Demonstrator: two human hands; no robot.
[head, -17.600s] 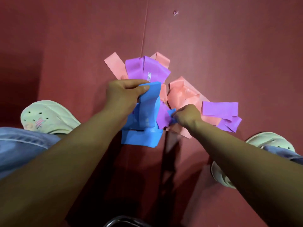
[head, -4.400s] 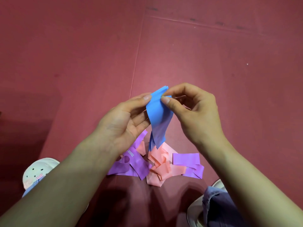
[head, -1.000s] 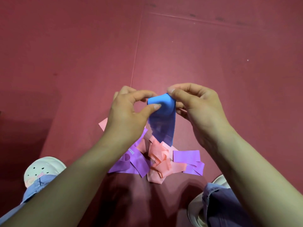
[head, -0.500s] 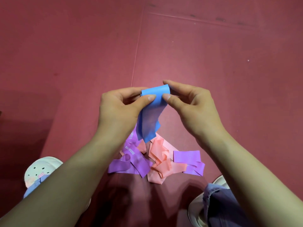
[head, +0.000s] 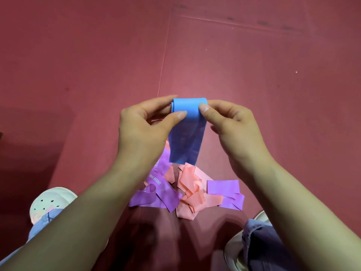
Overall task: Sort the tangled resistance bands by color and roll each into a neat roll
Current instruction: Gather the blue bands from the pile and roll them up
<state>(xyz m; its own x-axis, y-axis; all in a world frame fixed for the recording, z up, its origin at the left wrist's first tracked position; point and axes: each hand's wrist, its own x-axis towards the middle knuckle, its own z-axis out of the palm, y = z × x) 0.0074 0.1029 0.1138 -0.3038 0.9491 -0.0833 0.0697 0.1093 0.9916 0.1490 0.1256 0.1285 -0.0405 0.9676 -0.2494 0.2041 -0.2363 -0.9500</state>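
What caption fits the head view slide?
Left hand and right hand pinch the top of a blue resistance band above tangled purple bands and pink bands.

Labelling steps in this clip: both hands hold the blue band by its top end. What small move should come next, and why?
Probably one more turn of the roll downward. The left hand and right hand pinch the blue band at its top, where only a first fold shows, and a long tail hangs loose above the pink bands and purple bands tangled on the floor.
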